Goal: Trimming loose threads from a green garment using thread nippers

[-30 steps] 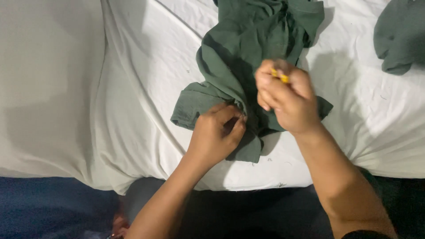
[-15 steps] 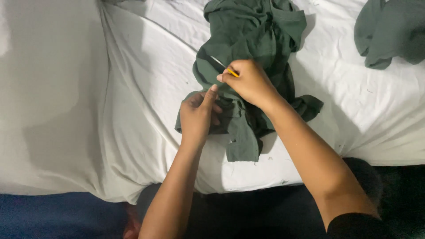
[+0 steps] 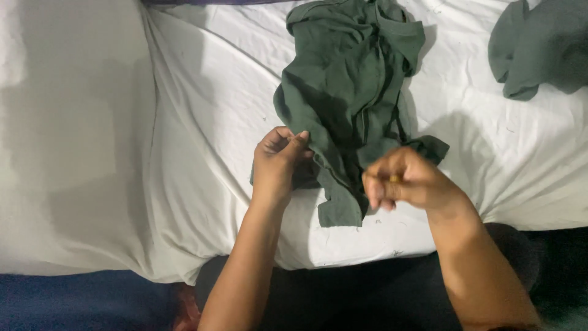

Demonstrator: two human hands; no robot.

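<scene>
A dark green garment [image 3: 349, 92] lies crumpled on a white bedsheet [image 3: 202, 110]. My left hand [image 3: 277, 164] pinches the garment's lower left edge between thumb and fingers. To the right, my right hand [image 3: 409, 184] is closed and motion-blurred, just off the garment's lower right corner. A small yellow tool [image 3: 394, 179] shows between its fingers; most of the tool is hidden inside the fist.
A second piece of dark green cloth [image 3: 542, 49] lies on the sheet at the top right. The bed's near edge runs along the bottom, with dark blue fabric [image 3: 73, 303] below it at the left and my dark-clothed lap [image 3: 343, 294] in the middle.
My right hand has pulled down and to the right, off the garment, with the yellow tool. My left hand has shifted slightly left while still pinching the cloth.
</scene>
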